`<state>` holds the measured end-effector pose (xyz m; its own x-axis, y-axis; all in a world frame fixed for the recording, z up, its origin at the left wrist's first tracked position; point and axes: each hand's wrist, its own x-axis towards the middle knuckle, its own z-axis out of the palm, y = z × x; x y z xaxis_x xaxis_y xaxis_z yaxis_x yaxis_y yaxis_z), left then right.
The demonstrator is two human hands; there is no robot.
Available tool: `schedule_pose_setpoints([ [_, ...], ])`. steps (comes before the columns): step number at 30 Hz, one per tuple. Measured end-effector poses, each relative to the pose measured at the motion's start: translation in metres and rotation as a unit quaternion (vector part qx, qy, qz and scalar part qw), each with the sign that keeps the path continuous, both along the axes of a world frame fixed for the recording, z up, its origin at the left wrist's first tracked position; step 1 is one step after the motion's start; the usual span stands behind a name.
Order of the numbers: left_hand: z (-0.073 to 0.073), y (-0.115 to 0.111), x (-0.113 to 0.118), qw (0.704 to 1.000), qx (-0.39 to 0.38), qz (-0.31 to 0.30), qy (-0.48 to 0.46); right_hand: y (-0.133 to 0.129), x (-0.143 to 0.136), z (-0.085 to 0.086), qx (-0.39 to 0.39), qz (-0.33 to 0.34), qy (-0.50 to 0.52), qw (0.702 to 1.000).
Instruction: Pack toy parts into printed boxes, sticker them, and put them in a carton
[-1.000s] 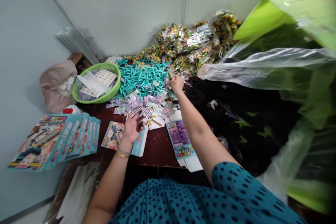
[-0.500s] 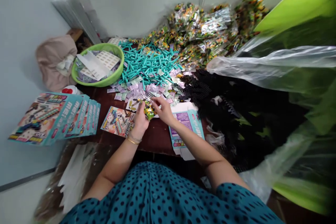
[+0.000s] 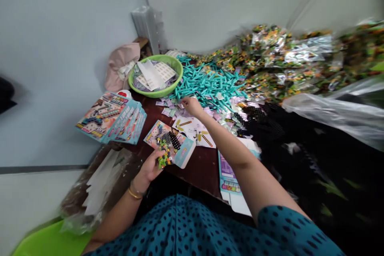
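My left hand (image 3: 152, 165) is closed on a clear bag of small coloured toy bricks (image 3: 165, 153), mostly green, black and orange. A black studded plate (image 3: 174, 140) is against the bag; whether my fingers hold it too I cannot tell. Beneath them is a flat printed box (image 3: 187, 152) with a light blue edge. My right hand (image 3: 192, 106) reaches across to the scattered small pale packets (image 3: 169, 109), its fingertips pinched together among them. What is between those fingertips is too small to make out. White instruction sheets (image 3: 187, 126) with brick drawings lie below my right wrist.
Teal sticks (image 3: 207, 86) are heaped behind the packets. A green basket (image 3: 180, 76) holds sheets and packets. Printed boxes (image 3: 103, 118) stand stacked left. Another flat box (image 3: 226, 168) lies under my right forearm. Bagged bricks (image 3: 270, 48) pile along the wall; black plates fill the right.
My view has swung left. My left hand has lowered the brick bag over the printed box, where a black plate now shows. My right hand has left the bag and reached to the packets.
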<state>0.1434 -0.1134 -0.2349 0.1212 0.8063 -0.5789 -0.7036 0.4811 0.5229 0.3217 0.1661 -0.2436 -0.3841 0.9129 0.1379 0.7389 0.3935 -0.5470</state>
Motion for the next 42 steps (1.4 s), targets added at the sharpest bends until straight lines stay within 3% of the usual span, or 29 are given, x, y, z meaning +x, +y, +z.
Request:
schedule_pose_setpoints([
  [4, -0.004, 0.003, -0.014, 1.0, -0.002, 0.019, 0.018, 0.022, -0.027, -0.001, 0.059, -0.06, -0.085, 0.993],
  [9, -0.007, 0.026, -0.017, 0.997, 0.003, 0.072, 0.04, 0.049, 0.001, -0.005, 0.016, -0.084, -0.14, 0.986],
  [12, -0.012, 0.037, -0.013, 0.996, 0.003, 0.085, 0.031, 0.059, 0.017, -0.01, 0.016, -0.144, -0.128, 0.981],
  [17, -0.017, 0.034, -0.012, 0.996, 0.005, 0.083, 0.022, 0.072, 0.029, -0.012, 0.01, -0.201, -0.155, 0.967],
  [22, -0.019, 0.031, -0.014, 0.995, 0.025, 0.09, 0.038, 0.069, 0.051, -0.01, -0.008, -0.209, -0.161, 0.965],
  [28, -0.02, 0.038, 0.004, 0.997, 0.025, 0.065, 0.045, 0.052, 0.067, -0.012, -0.016, -0.244, -0.128, 0.961],
  [31, -0.019, 0.036, 0.009, 0.997, 0.026, 0.063, 0.04, 0.048, 0.083, -0.005, 0.006, -0.249, -0.068, 0.966],
  [33, -0.018, 0.034, 0.01, 0.996, 0.019, 0.074, 0.04, 0.034, 0.097, 0.001, 0.033, -0.256, 0.029, 0.966],
  [35, -0.016, 0.034, 0.013, 0.996, 0.011, 0.084, 0.042, 0.002, 0.107, 0.007, 0.072, -0.262, 0.137, 0.953],
  [39, -0.013, 0.044, 0.037, 0.995, 0.029, 0.083, 0.037, -0.105, 0.097, 0.002, 0.13, -0.229, 0.247, 0.933],
  [42, -0.018, 0.06, 0.068, 0.996, 0.059, 0.07, 0.02, -0.17, 0.078, -0.013, 0.069, -0.206, 0.304, 0.928],
])
